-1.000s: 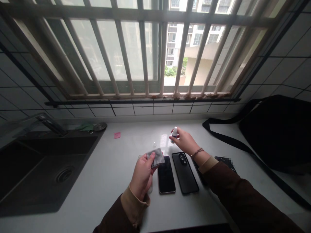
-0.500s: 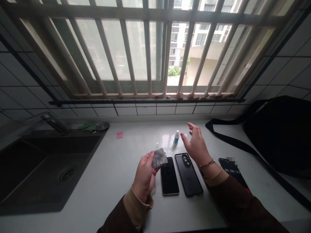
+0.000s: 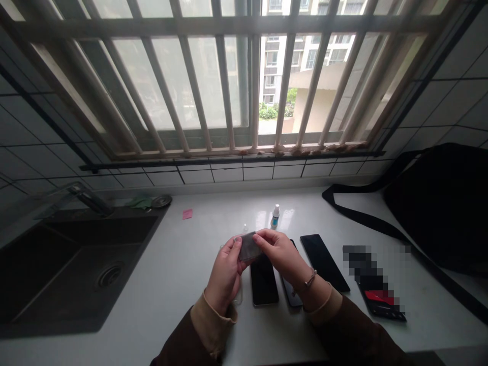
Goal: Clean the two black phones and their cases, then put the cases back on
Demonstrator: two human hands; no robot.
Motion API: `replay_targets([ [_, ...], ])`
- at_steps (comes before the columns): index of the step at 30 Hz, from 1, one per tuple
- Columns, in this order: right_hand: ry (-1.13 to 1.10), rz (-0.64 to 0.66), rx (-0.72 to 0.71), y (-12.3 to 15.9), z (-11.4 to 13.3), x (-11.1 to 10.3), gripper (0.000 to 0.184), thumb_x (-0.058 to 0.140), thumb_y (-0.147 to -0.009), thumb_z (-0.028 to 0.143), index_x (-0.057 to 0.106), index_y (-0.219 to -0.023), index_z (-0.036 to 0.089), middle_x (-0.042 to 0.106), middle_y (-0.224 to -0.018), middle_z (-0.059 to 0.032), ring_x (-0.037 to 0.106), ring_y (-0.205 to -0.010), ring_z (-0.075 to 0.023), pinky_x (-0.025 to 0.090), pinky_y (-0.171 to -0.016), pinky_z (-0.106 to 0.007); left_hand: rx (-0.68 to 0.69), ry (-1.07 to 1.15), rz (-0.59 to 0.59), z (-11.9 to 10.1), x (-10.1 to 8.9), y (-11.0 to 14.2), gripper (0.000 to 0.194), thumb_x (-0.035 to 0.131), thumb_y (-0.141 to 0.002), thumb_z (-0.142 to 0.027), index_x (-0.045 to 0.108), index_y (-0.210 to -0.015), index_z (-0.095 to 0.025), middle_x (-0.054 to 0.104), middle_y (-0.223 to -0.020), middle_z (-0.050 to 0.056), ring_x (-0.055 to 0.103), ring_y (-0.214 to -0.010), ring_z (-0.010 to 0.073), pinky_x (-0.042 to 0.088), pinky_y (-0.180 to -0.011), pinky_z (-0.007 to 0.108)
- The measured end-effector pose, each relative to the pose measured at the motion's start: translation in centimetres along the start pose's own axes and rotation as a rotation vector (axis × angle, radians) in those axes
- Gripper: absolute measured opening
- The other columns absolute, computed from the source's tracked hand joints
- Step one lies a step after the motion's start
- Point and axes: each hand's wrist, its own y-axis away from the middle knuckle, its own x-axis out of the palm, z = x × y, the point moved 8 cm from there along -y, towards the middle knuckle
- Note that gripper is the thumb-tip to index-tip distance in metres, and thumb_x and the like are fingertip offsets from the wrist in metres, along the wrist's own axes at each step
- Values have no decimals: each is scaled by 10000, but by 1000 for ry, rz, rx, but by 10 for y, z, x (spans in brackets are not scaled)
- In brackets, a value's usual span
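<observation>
Both my hands meet over the white counter and pinch a small grey cloth between them. My left hand grips its left edge with thumb and fingers. My right hand holds its right edge. Below them a phone lies screen up. A black phone case beside it is partly hidden by my right wrist. A small white dropper bottle stands upright farther back, with its tiny clear cap to its left.
Another dark phone lies right of the case, and a blurred device beyond it. A black bag with a strap fills the right. A dark sink with a tap sits left. A pink scrap lies near the tiled wall.
My right hand let go of the dropper bottle, left it standing on the counter, then came back and took hold of the grey cloth with my left hand.
</observation>
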Motion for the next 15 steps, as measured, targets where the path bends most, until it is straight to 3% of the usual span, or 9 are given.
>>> replay_targets([
  [3, -239, -79, 66, 1, -8, -7, 406, 796, -885, 586, 741, -934, 186, 724, -842, -7, 660, -777, -154, 536, -740, -276, 132, -365, -38, -24, -9, 5, 408, 671, -982, -548, 723, -1164, -187, 762, -1138, 122, 726, -874, 227, 600, -753, 347],
  [5, -375, -157, 123, 3, -14, -12, 446, 838, -829, 609, 720, -940, 194, 712, -829, 1, 661, -743, -152, 553, -692, -275, 339, -825, -239, -60, -23, 17, 356, 657, -989, -528, 721, -1140, -212, 764, -1047, 97, 703, -854, 233, 542, -750, 328],
  [7, -454, -206, 169, 5, -19, -16, 475, 874, -780, 611, 711, -951, 199, 722, -856, -7, 682, -757, -166, 578, -676, -288, 421, -1249, -358, -84, -30, 30, 306, 583, -1026, -508, 699, -1017, -225, 750, -960, 83, 688, -851, 257, 482, -757, 345],
  [11, -483, -216, 226, 8, -22, -16, 492, 898, -748, 602, 723, -969, 199, 751, -933, -33, 717, -825, -198, 620, -712, -318, 247, -1835, -377, -83, -45, 36, 378, 526, -1033, -522, 664, -919, -189, 725, -924, 154, 684, -824, 320, 413, -707, 372],
  [15, -489, -215, 238, 9, -25, -17, 487, 890, -761, 591, 726, -992, 195, 764, -964, -45, 730, -854, -203, 633, -723, -316, 85, -1989, -256, -54, -52, 29, 294, 503, -1035, -389, 666, -883, -198, 736, -890, 163, 710, -823, 318, 384, -689, 351],
])
